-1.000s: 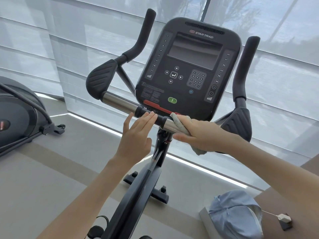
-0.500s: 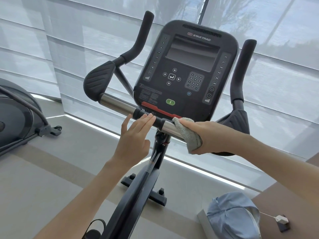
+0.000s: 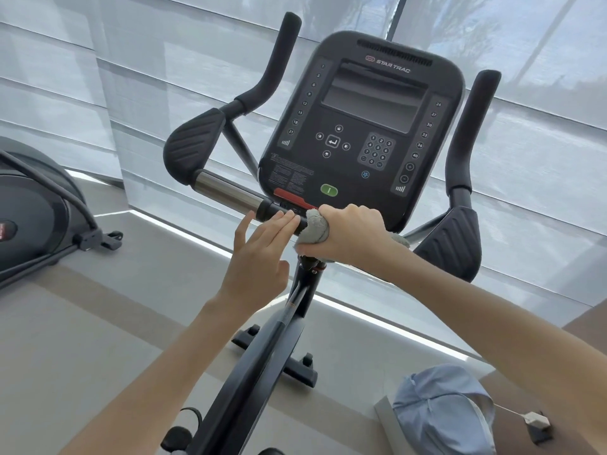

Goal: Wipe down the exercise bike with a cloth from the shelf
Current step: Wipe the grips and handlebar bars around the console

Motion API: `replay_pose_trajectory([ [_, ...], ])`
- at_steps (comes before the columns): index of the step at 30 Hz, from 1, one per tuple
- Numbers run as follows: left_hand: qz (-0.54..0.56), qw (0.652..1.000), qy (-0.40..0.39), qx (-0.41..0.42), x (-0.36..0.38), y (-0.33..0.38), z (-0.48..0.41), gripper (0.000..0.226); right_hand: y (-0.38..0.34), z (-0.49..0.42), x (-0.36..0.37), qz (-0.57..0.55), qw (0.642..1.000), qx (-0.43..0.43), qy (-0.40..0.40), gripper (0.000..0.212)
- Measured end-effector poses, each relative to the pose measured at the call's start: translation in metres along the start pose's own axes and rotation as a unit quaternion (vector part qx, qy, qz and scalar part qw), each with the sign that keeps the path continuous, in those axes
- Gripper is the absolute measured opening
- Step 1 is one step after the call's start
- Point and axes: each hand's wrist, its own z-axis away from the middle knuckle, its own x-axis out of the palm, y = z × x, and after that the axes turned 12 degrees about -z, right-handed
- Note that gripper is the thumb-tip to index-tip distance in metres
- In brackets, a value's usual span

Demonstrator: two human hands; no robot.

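The right hand [image 3: 351, 234] covers most of the cloth [image 3: 313, 229] and part of the handlebar [image 3: 226, 192]. The bottom edge cuts the exercise bike frame [image 3: 249, 372] and a blue cap [image 3: 440, 412]; the left edge cuts another machine [image 3: 29, 221].

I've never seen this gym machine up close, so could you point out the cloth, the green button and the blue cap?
cloth [image 3: 312, 229], head view, on its bunched grey fold.
green button [image 3: 328, 190], head view, on its centre.
blue cap [image 3: 440, 412], head view, on its crown.
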Motion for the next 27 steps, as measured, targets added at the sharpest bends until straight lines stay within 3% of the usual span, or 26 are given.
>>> replay_pose_trajectory([
  [7,-0.008,1.000,-0.028,-0.010,-0.005,0.001,-0.001,0.065,0.011,0.019,-0.008,-0.013,0.998,-0.031,-0.051,0.042],
  [18,-0.012,0.999,-0.047,-0.005,-0.007,0.000,-0.001,0.066,0.051,0.052,-0.038,-0.059,0.978,-0.042,-0.197,0.077],
  [24,-0.025,0.999,-0.042,0.006,-0.008,-0.001,-0.001,0.066,0.027,0.038,-0.023,0.018,0.995,-0.037,-0.093,0.051],
  [27,-0.027,0.999,-0.040,0.019,-0.009,-0.002,-0.002,0.066,0.012,0.019,-0.009,0.029,0.998,-0.046,-0.036,0.049],
])
